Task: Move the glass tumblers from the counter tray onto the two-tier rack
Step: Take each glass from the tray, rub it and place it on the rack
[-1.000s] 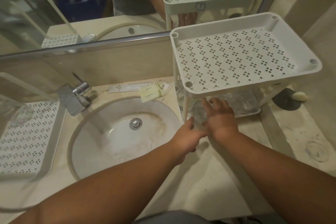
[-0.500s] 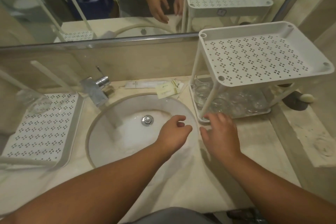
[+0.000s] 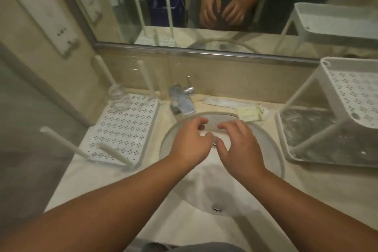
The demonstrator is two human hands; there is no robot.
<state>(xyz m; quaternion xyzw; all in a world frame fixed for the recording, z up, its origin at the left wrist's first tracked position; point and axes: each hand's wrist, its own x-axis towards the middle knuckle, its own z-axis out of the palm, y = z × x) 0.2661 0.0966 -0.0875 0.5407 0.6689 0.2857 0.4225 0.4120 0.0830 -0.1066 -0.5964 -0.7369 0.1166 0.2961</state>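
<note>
Counter (image 3: 306, 194) bears tray (image 3: 122, 131), rack (image 3: 319, 129)

The two-tier rack (image 3: 335, 108) runs off the right edge, so only part of each tier shows. On its lower tier the glass tumblers (image 3: 319, 129) blur into a clear smear; their number cannot be told. The left hand (image 3: 190, 143) and right hand (image 3: 239, 145) cover most of the sink drain (image 3: 215, 143). The print on the sachets (image 3: 248, 113) behind the basin is too small to read.
</note>
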